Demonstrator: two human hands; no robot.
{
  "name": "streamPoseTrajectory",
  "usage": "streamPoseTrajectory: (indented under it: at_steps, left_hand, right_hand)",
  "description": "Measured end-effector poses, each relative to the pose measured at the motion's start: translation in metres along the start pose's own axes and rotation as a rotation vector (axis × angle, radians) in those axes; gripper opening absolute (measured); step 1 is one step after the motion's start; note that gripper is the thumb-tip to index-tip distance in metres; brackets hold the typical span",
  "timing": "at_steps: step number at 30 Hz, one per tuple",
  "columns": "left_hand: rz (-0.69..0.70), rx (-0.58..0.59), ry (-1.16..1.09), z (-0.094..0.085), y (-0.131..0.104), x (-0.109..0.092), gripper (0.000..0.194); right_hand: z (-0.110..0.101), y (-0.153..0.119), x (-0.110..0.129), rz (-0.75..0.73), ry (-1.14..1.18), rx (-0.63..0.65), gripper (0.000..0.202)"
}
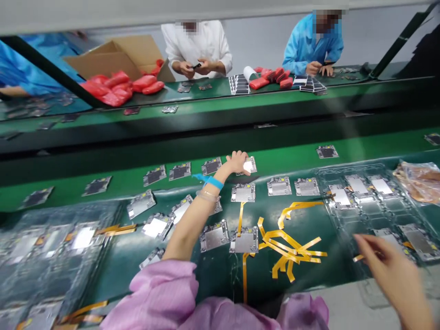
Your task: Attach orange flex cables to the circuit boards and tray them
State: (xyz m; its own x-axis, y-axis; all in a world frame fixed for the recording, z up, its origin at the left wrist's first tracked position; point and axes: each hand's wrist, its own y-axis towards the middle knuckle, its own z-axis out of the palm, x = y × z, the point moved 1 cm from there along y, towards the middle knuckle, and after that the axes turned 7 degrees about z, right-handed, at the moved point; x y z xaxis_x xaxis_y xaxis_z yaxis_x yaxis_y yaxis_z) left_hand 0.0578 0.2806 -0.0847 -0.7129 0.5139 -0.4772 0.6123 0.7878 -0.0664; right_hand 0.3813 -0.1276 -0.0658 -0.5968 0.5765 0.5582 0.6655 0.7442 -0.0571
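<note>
My left hand (237,162), with a blue band at the wrist, reaches across to the green belt and its fingers rest on a circuit board (250,165). At the right, my right hand (385,259) is blurred and its fingers are pinched on the end of an orange flex cable (358,258), beside the right clear tray (373,211). Between my arms lie several boards, one of them a silver board (243,193) with an orange strip hanging from it. A loose pile of orange flex cables (288,247) lies on the dark green mat.
A left clear tray (103,247) holds several boards. More boards lie along the belt (275,151). A plastic bag (417,181) is at the far right. Across the line, people work near red bundles (117,87) and a cardboard box (103,62).
</note>
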Motion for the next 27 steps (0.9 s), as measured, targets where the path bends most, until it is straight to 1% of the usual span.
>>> streamPoseTrajectory:
  at_steps: [1, 2, 3, 4, 5, 7, 9, 10, 12, 14, 16, 19, 21, 24, 25, 26, 27]
  left_hand:
    - [0.011, -0.006, -0.009, -0.004, 0.001, -0.004, 0.052]
    - [0.030, -0.023, -0.023, -0.009, -0.001, -0.008, 0.043]
    - [0.052, -0.050, -0.040, -0.015, -0.007, -0.013, 0.033]
    - [0.072, -0.085, -0.058, -0.020, -0.016, -0.019, 0.026]
    - [0.087, -0.123, -0.073, -0.025, -0.027, -0.025, 0.021]
    - [0.102, -0.204, -0.120, -0.034, -0.057, -0.037, 0.021]
    - [0.101, -0.263, -0.199, -0.038, -0.091, -0.049, 0.026]
    - [0.093, -0.272, -0.246, -0.039, -0.108, -0.054, 0.028]
    - [0.055, -0.252, -0.329, -0.037, -0.138, -0.062, 0.031]
    - [-0.008, -0.195, -0.385, -0.031, -0.162, -0.067, 0.031]
    - [-0.061, -0.135, -0.435, -0.022, -0.180, -0.070, 0.031]
    - [-0.108, -0.052, -0.523, -0.009, -0.199, -0.074, 0.032]
    - [-0.138, -0.018, -0.599, -0.002, -0.209, -0.080, 0.031]
    - [-0.176, -0.003, -0.698, 0.007, -0.220, -0.096, 0.030]
    - [-0.181, 0.000, -0.710, 0.010, -0.223, -0.102, 0.028]
    - [-0.184, 0.007, -0.709, 0.014, -0.226, -0.108, 0.027]
    - [-0.187, 0.022, -0.699, 0.017, -0.228, -0.114, 0.026]
  right_hand:
    - [0.016, -0.004, 0.033, -0.132, 0.028, 0.103, 0.035]
    - [0.034, -0.008, 0.064, -0.258, 0.056, 0.235, 0.032]
    - [0.052, -0.010, 0.091, -0.355, 0.063, 0.359, 0.029]
    - [0.070, -0.013, 0.112, -0.448, 0.031, 0.483, 0.025]
    - [0.086, -0.014, 0.129, -0.542, -0.023, 0.566, 0.021]
    - [0.112, -0.014, 0.148, -0.664, -0.114, 0.661, 0.015]
    - [0.129, -0.012, 0.155, -0.716, -0.161, 0.694, 0.008]
    - [0.134, -0.011, 0.156, -0.725, -0.169, 0.707, 0.005]
    - [0.139, -0.007, 0.158, -0.746, -0.181, 0.739, 0.011]
    - [0.138, -0.003, 0.160, -0.756, -0.174, 0.773, 0.017]
    - [0.135, 0.001, 0.163, -0.757, -0.144, 0.806, 0.018]
    - [0.125, 0.006, 0.165, -0.737, -0.075, 0.832, 0.019]
    - [0.115, 0.007, 0.165, -0.642, 0.029, 0.771, 0.021]
    - [0.099, -0.001, 0.167, -0.386, 0.375, 0.646, 0.020]
    - [0.095, -0.006, 0.168, -0.322, 0.468, 0.636, 0.021]
    - [0.092, -0.012, 0.170, -0.288, 0.511, 0.647, 0.023]
    - [0.090, -0.017, 0.171, -0.287, 0.500, 0.666, 0.025]
